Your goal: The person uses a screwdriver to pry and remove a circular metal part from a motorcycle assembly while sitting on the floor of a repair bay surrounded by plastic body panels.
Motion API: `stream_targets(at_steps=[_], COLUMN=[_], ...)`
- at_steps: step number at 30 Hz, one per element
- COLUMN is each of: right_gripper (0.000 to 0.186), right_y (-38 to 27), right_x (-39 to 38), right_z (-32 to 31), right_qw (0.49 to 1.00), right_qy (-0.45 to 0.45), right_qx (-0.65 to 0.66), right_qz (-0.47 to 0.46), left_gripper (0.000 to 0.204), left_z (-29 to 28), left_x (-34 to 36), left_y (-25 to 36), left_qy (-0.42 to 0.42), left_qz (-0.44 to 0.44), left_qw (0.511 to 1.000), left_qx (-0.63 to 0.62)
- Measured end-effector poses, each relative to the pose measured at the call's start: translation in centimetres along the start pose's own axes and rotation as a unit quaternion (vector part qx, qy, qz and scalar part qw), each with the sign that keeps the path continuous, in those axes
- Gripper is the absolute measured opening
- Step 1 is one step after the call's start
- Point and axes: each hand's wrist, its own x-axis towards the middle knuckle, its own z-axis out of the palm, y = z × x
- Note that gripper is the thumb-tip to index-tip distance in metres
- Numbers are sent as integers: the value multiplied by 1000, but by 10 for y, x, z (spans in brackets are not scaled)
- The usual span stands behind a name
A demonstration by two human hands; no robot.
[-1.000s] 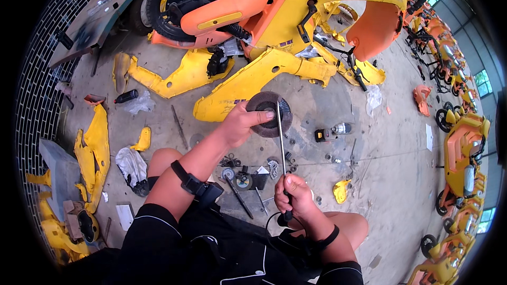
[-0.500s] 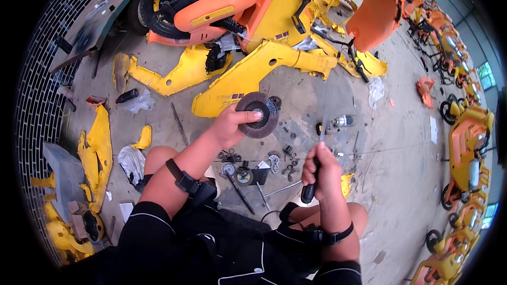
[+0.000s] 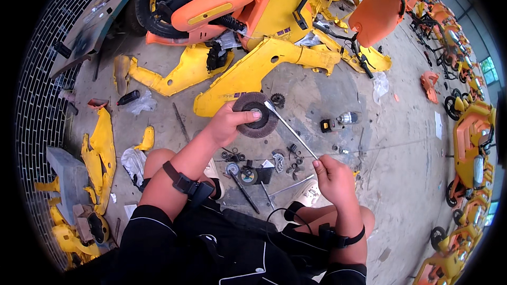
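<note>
Seated on a concrete floor (image 3: 401,142), we grasped a dark disc (image 3: 257,114) in our left hand (image 3: 228,124), held above the ground before a yellow frame (image 3: 253,68). Our right hand (image 3: 334,178) clenched a long wrench (image 3: 289,126), its far end touching the disc's rim. Small parts (image 3: 253,166) lay below.

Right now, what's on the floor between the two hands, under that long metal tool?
In the head view, between the left hand holding the round wheel part and the right hand holding the long wrench, small dark nuts and washers lie scattered on the concrete floor.
</note>
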Motion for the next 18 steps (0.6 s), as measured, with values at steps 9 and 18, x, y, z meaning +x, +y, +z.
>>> stream_targets(at_steps=[9,18], right_gripper=[28,24], right_y=[3,5], right_x=[1,1], right_z=[-2,9], right_qw=[999,1000], right_qy=[13,-24], right_qx=[-36,-4], right_qz=[-18,8], left_gripper=[39,39], left_z=[3,8], left_x=[-1,-5], left_y=[2,7], left_qy=[11,-9], left_qz=[19,4], left_qw=[994,990], left_qx=[110,140])
